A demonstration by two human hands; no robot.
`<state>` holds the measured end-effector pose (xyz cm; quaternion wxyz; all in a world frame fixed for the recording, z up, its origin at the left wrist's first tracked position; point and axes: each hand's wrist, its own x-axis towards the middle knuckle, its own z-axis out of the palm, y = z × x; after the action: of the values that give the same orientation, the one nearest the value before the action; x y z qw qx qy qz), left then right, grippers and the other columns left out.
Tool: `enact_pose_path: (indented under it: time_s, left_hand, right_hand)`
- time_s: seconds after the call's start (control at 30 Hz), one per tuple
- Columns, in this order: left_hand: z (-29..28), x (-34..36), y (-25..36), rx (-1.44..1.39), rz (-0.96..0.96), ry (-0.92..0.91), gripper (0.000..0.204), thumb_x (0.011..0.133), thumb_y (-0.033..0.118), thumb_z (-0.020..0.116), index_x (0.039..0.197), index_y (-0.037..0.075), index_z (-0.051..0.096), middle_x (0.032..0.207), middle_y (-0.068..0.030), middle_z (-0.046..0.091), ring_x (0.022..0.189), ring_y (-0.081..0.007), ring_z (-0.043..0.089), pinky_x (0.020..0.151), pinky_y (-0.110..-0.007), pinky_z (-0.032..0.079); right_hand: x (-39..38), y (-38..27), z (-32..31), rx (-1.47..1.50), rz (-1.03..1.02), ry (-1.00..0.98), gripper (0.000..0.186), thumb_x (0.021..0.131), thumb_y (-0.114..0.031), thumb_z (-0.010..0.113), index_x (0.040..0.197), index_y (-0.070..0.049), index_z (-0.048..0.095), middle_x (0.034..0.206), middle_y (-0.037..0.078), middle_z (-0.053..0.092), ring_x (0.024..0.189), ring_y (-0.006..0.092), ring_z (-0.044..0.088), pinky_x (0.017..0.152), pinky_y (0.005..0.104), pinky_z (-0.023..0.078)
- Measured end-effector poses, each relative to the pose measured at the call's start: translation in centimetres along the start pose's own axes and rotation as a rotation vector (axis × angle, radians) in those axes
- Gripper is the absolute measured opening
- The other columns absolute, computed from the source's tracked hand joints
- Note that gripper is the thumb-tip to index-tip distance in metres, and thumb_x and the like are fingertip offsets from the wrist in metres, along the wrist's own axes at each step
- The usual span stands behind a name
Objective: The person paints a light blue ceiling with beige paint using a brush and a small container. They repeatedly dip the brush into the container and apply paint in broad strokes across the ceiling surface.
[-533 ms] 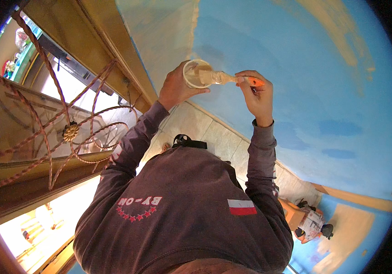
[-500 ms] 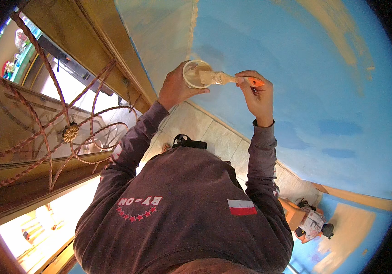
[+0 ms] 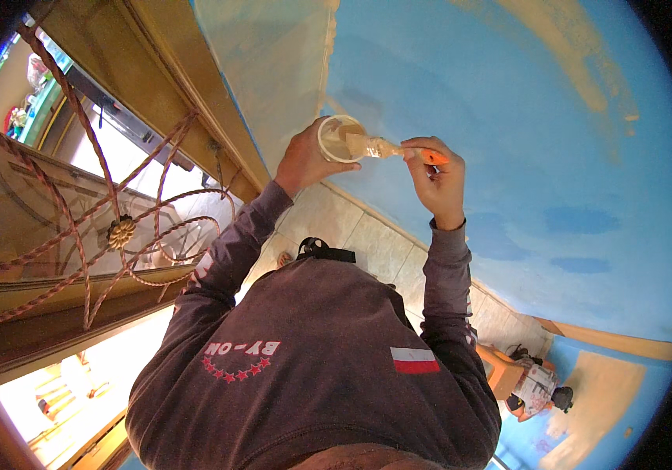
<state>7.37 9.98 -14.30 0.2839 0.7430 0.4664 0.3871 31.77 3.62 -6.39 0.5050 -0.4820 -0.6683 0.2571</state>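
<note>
My left hand [image 3: 302, 159] is wrapped round a white paint tub [image 3: 325, 149], its mouth tipped toward me and pale beige paint coating the inside. In my right hand [image 3: 438, 182] is a paintbrush [image 3: 432, 157] with an orange handle tip, pinched between thumb and fingers. The brush lies nearly level, and its paint-covered bristles reach over the tub's rim into its mouth. How much paint the tub holds, I cannot tell.
A blue wall [image 3: 508, 133] with beige patches stands ahead and to the right. On the left, twisted metal grillwork [image 3: 122, 232] crosses a window in a brown frame [image 3: 187, 102]. Tiled floor [image 3: 328, 219] lies below. Another person [image 3: 538, 388] is at the lower right.
Both hands have come slightly down toward me, with the tub and brush. The bristles remain at the tub's mouth, and both grips are kept.
</note>
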Motion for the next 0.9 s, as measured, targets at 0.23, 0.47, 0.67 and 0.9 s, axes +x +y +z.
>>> enact_pose_path:
  time_s: [0.23, 0.47, 0.67, 0.9]
  left_hand:
    - [-0.1, 0.3, 0.9, -0.041, -0.013, -0.01, 0.092, 0.062, 0.04, 0.098, 0.134, 0.003, 0.055, 0.125, -0.0153, 0.069, 0.115, -0.0297, 0.068, 0.099, -0.04, 0.054]
    - [0.0, 0.6, 1.0, -0.057, 0.02, 0.011, 0.086, 0.064, 0.037, 0.098, 0.132, 0.004, 0.057, 0.124, -0.0142, 0.07, 0.114, -0.0294, 0.069, 0.098, -0.04, 0.054]
    - [-0.2, 0.7, 1.2, -0.074, 0.048, 0.032, 0.09, 0.063, 0.042, 0.098, 0.13, 0.0, 0.056, 0.12, -0.0175, 0.071, 0.11, -0.0302, 0.071, 0.096, -0.04, 0.056]
    - [-0.4, 1.0, 1.0, -0.023, 0.091, 0.062, 0.09, 0.062, 0.042, 0.098, 0.129, -0.001, 0.056, 0.119, -0.0184, 0.071, 0.109, -0.031, 0.071, 0.095, -0.04, 0.057]
  right_hand:
    - [-0.1, 0.5, 0.2, -0.02, -0.021, 0.061, 0.012, 0.096, -0.013, 0.073, 0.103, -0.003, 0.074, 0.088, 0.003, 0.072, 0.066, 0.0045, 0.053, 0.054, 0.0223, 0.042]
    - [-0.2, 0.1, 0.6, 0.009, 0.028, 0.07, 0.014, 0.096, -0.016, 0.073, 0.103, -0.003, 0.074, 0.085, 0.004, 0.072, 0.063, 0.0047, 0.052, 0.054, 0.0226, 0.042]
    - [-0.1, 0.0, 0.9, -0.069, -0.031, 0.076, 0.013, 0.095, -0.014, 0.073, 0.101, -0.003, 0.075, 0.09, 0.007, 0.073, 0.065, 0.0092, 0.059, 0.057, 0.025, 0.046]
    - [-0.1, 0.1, 1.1, -0.074, -0.033, 0.074, 0.014, 0.095, -0.013, 0.073, 0.103, -0.002, 0.074, 0.091, 0.009, 0.073, 0.071, 0.0114, 0.064, 0.062, 0.0269, 0.05]
